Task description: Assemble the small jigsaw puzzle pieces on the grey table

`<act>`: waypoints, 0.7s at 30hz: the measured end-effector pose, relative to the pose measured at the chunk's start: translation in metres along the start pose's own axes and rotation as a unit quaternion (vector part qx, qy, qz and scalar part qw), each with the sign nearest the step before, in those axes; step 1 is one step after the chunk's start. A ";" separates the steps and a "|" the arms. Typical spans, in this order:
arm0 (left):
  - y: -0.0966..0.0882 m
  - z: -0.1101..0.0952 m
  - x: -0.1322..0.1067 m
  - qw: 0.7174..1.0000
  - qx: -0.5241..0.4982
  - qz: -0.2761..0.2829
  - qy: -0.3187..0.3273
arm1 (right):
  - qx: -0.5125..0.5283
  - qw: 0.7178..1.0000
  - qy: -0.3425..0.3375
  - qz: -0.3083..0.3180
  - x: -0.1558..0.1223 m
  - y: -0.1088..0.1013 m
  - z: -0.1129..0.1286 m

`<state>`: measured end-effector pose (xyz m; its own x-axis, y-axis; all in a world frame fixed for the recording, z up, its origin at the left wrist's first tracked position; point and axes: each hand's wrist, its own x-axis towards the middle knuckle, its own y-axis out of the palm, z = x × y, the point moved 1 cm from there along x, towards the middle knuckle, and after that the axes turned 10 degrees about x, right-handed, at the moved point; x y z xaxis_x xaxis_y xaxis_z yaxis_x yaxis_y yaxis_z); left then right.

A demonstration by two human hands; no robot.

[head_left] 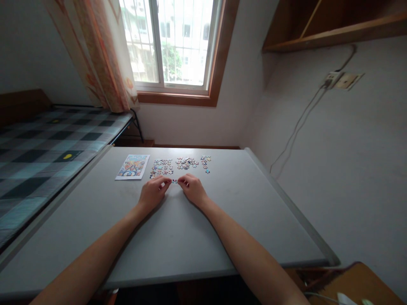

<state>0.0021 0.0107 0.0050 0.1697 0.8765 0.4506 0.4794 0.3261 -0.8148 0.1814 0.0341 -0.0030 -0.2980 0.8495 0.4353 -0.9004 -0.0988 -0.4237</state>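
Over the middle of the table, my left hand and my right hand face each other with fingertips pinched. Between them is a small multicoloured puzzle piece, gripped at its two sides; whether it is one piece or two joined ones is too small to tell. Just beyond my left hand lies a patch of laid-out puzzle pieces. A loose heap of puzzle pieces sits beyond my right hand. Right of the heap, more pieces form a bent strip.
A colourful printed picture sheet lies on the grey table, left of the pieces. A bed with a checked cover stands at the left. Beyond the table are a window and curtain. A wooden stool-like surface is at lower right.
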 end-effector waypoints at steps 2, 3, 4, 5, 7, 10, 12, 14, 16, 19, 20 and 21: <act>0.000 -0.001 0.000 1.000 0.001 -0.001 0.001 | -0.018 1.000 -0.005 0.007 0.000 -0.002 0.001; 0.000 -0.001 0.000 1.000 0.000 -0.002 0.000 | -0.025 1.000 -0.009 0.009 0.001 -0.003 0.001; 0.000 -0.001 0.000 1.000 -0.001 -0.003 -0.003 | -0.032 0.999 -0.012 0.010 0.001 -0.004 0.001; 0.000 -0.001 0.000 1.000 -0.003 -0.003 -0.007 | -0.037 0.999 -0.015 0.011 0.002 -0.006 0.002; 0.000 0.000 0.000 1.000 -0.006 -0.002 -0.011 | -0.045 0.999 -0.015 0.004 0.005 -0.011 0.001; 0.001 0.000 0.000 1.000 -0.007 0.002 -0.008 | -0.064 0.997 -0.003 -0.030 0.012 -0.027 -0.006; 0.001 0.000 0.000 1.000 -0.005 0.005 -0.005 | -0.086 0.994 0.017 -0.072 0.017 -0.044 -0.013; 0.001 -0.001 0.000 1.000 -0.004 0.007 -0.004 | -0.120 0.985 0.035 -0.120 0.020 -0.063 -0.023; 0.001 -0.002 0.000 1.000 -0.002 0.008 -0.002 | -0.159 0.972 0.067 -0.158 0.021 -0.082 -0.034; 0.000 -0.002 0.000 1.000 0.000 0.009 0.000 | -0.217 0.951 0.124 -0.182 0.018 -0.103 -0.050; 0.000 -0.002 0.000 1.000 0.001 0.008 0.002 | -0.231 0.945 0.139 -0.185 0.016 -0.107 -0.055; 0.000 -0.002 0.000 1.000 0.001 0.008 0.003 | -0.238 0.942 0.150 -0.185 0.015 -0.109 -0.059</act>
<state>0.0043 0.0101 0.0056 0.1823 0.8793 0.4400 0.4752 0.3130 -0.8223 0.2941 0.0884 0.0027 0.1754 0.8955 0.4090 -0.6594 0.4153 -0.6267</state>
